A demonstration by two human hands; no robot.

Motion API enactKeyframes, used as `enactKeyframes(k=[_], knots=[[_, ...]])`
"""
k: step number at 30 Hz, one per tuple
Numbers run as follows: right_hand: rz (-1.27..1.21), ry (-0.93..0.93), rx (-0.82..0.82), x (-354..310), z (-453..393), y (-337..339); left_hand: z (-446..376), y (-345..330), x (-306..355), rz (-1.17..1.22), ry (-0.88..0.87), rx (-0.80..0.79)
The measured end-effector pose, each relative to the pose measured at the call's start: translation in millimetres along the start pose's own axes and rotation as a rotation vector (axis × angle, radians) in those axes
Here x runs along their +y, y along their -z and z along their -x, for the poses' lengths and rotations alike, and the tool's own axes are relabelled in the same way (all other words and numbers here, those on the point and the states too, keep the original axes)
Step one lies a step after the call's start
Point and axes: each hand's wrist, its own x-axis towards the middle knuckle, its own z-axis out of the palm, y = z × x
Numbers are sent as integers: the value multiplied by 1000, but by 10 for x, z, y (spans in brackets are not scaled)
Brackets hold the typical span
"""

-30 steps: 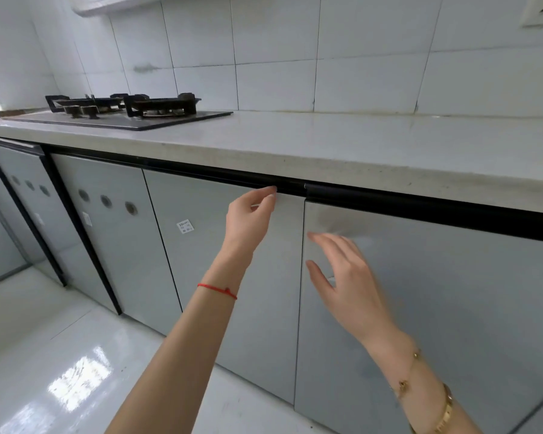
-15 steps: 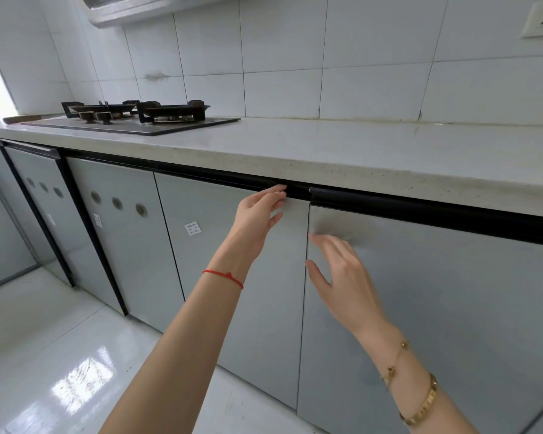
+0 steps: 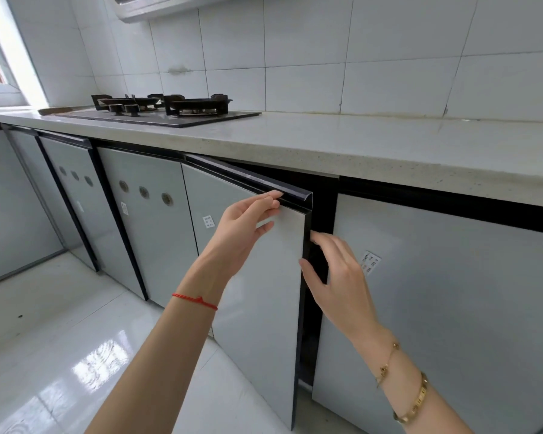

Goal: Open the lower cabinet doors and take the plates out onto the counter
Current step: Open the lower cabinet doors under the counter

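Gripping door handle: left hand | right hand open at door edge

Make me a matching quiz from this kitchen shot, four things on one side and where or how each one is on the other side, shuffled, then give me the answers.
Things
1. left hand
2. right hand
3. gas hob
4. right cabinet door

States or places
A. shut, with a white label near its upper left corner
B. fingers hooked on the black top handle of the partly open door
C. set into the counter, by the window end
D. open, fingers at the free edge of the partly open door, in front of the dark gap

Pairs: 1-B, 2-D, 3-C, 4-A
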Motion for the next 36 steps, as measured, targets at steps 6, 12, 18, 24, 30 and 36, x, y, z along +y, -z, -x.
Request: enactKeyframes(k=[6, 12, 18, 24, 30, 36], knots=[[-72, 77, 20, -308, 217, -145, 409, 210, 108, -353, -177, 159], [-55, 185, -7, -616, 387, -345, 845, 419, 248, -700, -478, 389], [-90, 284, -96, -860, 443, -462, 1176, 696, 429, -959, -596, 370], [-123, 402, -187, -1088, 423, -682, 1327, 956, 492, -1006, -586, 394], [-207, 501, -215, -1378, 344, -1105, 1482, 1412, 540, -1085, -577, 474], [-296, 587, -165, -1686, 240, -1579, 1561, 1835, 612, -1125, -581, 570]])
